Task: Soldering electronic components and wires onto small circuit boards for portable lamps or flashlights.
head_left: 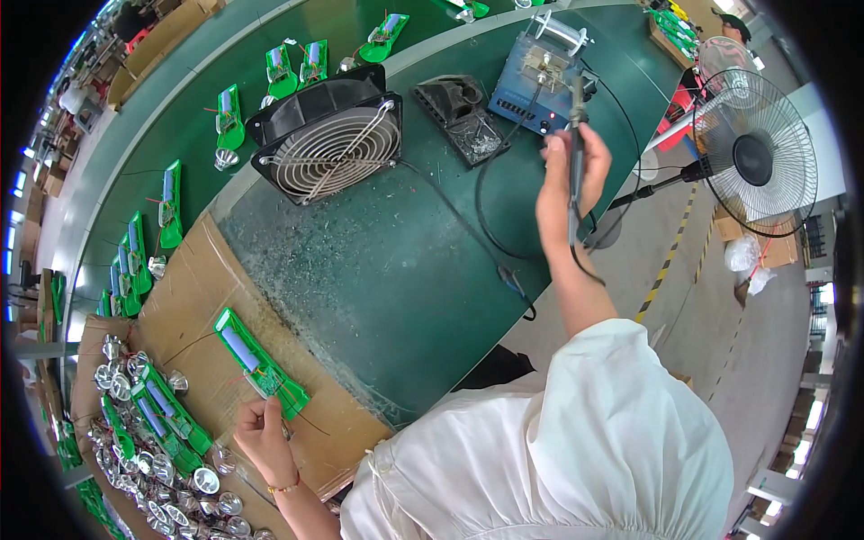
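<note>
My right hand (560, 202) is raised over the right side of the green bench, its fingers closed round a grey soldering iron (576, 166). The iron stands nearly upright in front of a blue soldering station (522, 88), and its cable hangs past my wrist. At the lower left, my left hand (261, 439) has its fingers pinched together beside the wide end of an open green flashlight shell (292, 396). That shell lies on cardboard and holds a blue cell, a small circuit board and thin wires. Whatever is between the left fingertips is too small to make out.
A black fan (328, 148) with a round guard stands at the back, beside a black holder tray (463, 117). Silver reflector cups (162, 468) and green shells crowd the lower left. More shells line the curved green belt (126, 148). A pedestal fan (754, 160) stands right.
</note>
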### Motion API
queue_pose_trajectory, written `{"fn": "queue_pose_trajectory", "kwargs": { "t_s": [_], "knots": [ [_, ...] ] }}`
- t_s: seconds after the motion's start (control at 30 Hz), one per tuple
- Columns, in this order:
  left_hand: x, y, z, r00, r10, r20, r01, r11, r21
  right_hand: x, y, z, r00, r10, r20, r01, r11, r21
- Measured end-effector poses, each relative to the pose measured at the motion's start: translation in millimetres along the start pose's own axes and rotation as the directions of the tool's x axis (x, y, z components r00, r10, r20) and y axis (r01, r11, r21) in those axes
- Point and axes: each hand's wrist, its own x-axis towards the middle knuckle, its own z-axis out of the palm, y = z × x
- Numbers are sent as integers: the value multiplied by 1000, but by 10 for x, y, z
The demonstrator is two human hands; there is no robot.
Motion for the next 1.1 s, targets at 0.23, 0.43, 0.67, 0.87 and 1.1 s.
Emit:
{"fn": "queue_pose_trajectory", "kwargs": {
  "t_s": [0.23,0.43,0.67,0.87,1.1],
  "knots": [
    [4,18,45,1000,22,4,-22,999,-24,340,475,-162,980,-198,32,187,845,-501],
    [14,-33,36,999,47,-5,-47,998,-51,343,547,-23,988,-144,58,152,814,-560],
    [21,-61,18,999,46,0,-46,999,-26,332,565,-16,983,-179,40,168,791,-588],
    [12,-95,16,998,63,4,-63,997,-32,330,583,-31,979,-200,46,189,792,-581],
    [-1,-51,26,999,51,-5,-51,999,-7,346,585,-33,978,-205,47,195,797,-571]
  ]
}}
